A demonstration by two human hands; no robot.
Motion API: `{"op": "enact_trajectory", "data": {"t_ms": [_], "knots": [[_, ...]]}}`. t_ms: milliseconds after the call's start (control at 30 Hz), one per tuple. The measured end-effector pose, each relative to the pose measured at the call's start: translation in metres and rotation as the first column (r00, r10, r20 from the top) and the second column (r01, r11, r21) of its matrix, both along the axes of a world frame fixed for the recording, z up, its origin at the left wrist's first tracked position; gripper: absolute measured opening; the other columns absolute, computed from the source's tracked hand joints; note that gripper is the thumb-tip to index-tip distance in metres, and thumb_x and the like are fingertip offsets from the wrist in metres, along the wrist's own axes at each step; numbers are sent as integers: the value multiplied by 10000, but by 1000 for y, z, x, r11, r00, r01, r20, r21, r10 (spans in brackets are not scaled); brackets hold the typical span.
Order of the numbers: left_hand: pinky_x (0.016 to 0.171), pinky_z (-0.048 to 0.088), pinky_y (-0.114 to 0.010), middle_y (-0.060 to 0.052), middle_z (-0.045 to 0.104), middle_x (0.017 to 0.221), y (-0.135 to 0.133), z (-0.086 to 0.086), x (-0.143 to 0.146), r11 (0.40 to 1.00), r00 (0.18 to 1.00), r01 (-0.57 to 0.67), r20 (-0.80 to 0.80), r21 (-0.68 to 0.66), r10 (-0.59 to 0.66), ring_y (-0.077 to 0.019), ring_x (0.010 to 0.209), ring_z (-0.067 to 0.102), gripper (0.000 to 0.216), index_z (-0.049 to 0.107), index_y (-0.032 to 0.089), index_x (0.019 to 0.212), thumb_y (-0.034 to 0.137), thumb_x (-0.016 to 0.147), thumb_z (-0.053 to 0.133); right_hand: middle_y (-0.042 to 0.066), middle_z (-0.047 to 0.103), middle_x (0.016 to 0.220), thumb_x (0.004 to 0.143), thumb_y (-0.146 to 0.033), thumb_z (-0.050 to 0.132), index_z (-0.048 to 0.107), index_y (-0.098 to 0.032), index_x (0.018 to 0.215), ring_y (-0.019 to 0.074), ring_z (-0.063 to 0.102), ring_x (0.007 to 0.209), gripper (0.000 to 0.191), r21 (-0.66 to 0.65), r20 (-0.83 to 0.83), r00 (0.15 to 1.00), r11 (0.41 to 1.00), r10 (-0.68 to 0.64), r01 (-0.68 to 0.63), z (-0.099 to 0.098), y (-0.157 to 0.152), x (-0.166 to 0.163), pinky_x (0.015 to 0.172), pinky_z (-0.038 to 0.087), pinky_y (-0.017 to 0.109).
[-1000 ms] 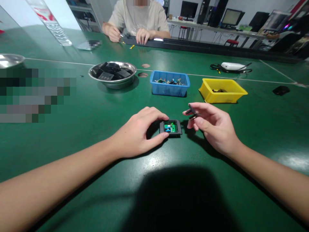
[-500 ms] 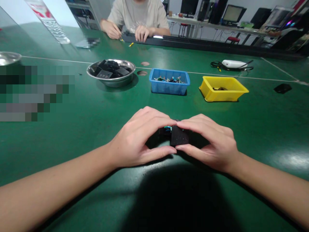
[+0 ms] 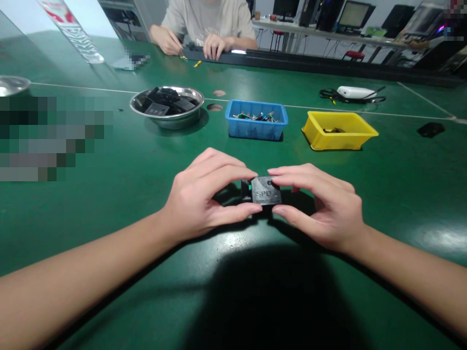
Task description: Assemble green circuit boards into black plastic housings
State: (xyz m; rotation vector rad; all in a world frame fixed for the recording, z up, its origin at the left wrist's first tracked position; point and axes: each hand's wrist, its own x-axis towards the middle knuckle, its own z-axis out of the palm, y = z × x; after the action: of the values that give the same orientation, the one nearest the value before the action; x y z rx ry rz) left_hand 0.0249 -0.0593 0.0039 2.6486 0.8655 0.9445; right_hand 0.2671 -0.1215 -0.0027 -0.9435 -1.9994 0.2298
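A small black plastic case [image 3: 265,190] with "SPD" moulded into its lid sits on the green table [image 3: 146,175] in front of me. A sliver of green circuit board shows at its left edge, where the lid does not quite cover it. My left hand [image 3: 204,194] pinches the case's left side between thumb and fingers. From the other side my right hand [image 3: 321,204] pinches the black lid, thumb below and fingers on top.
Behind the case stand a steel bowl [image 3: 168,108] of black housings, a blue bin [image 3: 255,119] of small parts and a yellow bin [image 3: 337,130]. A white device with cables [image 3: 353,92] lies farther back. Across the table a person's hands [image 3: 215,46] work at a black strip.
A second ago my right hand held the black lid apart from the open case. It has since brought the lid over the circuit board, and both hands now grip the case together.
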Motion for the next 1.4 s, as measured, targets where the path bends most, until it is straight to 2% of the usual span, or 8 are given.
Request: {"op": "enact_trajectory", "data": {"t_ms": [133,433,700,1200,1400], "knots": [[927,528,-432,-78,762,1025,5,-2,1,1000,999,9,34,-6,-9,-255,994,698,424,741,263,1113,633,945,619,101,790,1206,916,-275,752,762,-266,1179,272,746,1113,263,-27,-24,999,999,-31,30,1,1,0,986,595,435],[893,494,-347,-65,778,1018,16,-8,6,998,997,70,29,-6,-70,-211,953,690,314,715,200,1069,492,963,664,96,796,1201,918,-231,736,763,-228,1141,255,750,1113,225,-108,17,998,992,-59,60,-4,9,3,997,589,420],[877,496,-331,-57,774,1019,16,-8,4,998,998,50,-24,-45,-51,-211,957,687,282,719,211,1058,467,953,663,93,801,1193,915,-232,750,767,-225,1130,250,754,1102,216,-134,21,998,989,-55,57,-5,10,3,990,588,406],[855,508,-337,-53,771,985,16,-8,5,998,998,57,-4,-20,-57,-209,922,687,267,717,208,1026,451,926,667,88,805,1179,904,-216,757,772,-229,1103,255,750,1123,200,-127,31,998,991,-49,53,-5,10,3,998,584,409],[869,513,-338,-53,765,987,15,-7,6,999,999,40,-32,-31,-41,-208,928,685,262,723,211,1014,447,918,665,84,805,1180,904,-212,744,772,-231,1105,258,746,1127,204,-161,41,998,985,-49,55,-5,9,2,995,583,412]]}}
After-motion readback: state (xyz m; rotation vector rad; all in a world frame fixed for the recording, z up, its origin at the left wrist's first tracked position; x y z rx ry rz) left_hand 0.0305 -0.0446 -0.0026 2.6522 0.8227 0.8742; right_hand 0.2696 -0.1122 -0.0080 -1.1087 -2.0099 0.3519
